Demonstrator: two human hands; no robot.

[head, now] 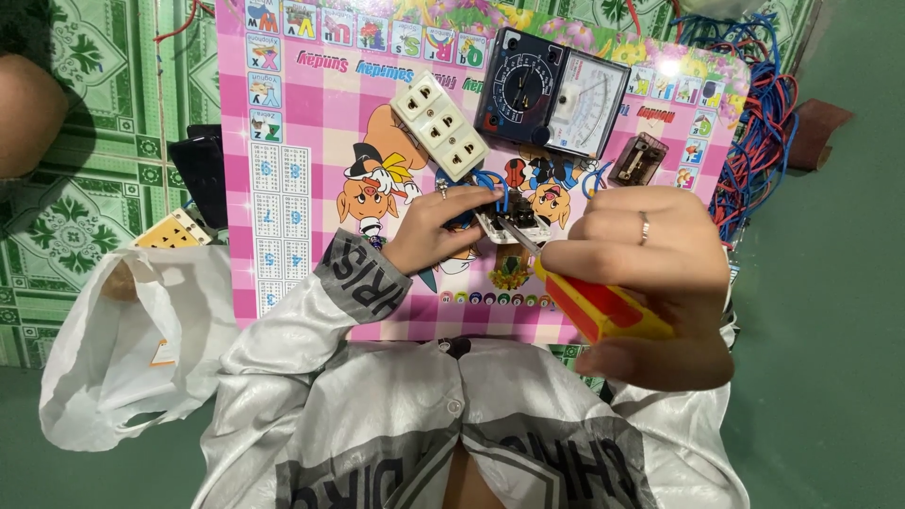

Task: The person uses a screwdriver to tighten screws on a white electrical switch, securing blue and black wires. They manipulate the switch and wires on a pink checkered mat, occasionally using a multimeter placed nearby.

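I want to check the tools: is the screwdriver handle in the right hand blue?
No, the right hand grips a screwdriver whose handle is red and yellow.

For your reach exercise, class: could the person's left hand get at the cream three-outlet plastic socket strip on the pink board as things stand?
Probably yes. The left hand pinches a small white wired part; the cream three-outlet plastic socket strip lies just beyond it, with bare board between. It would have to let go first.
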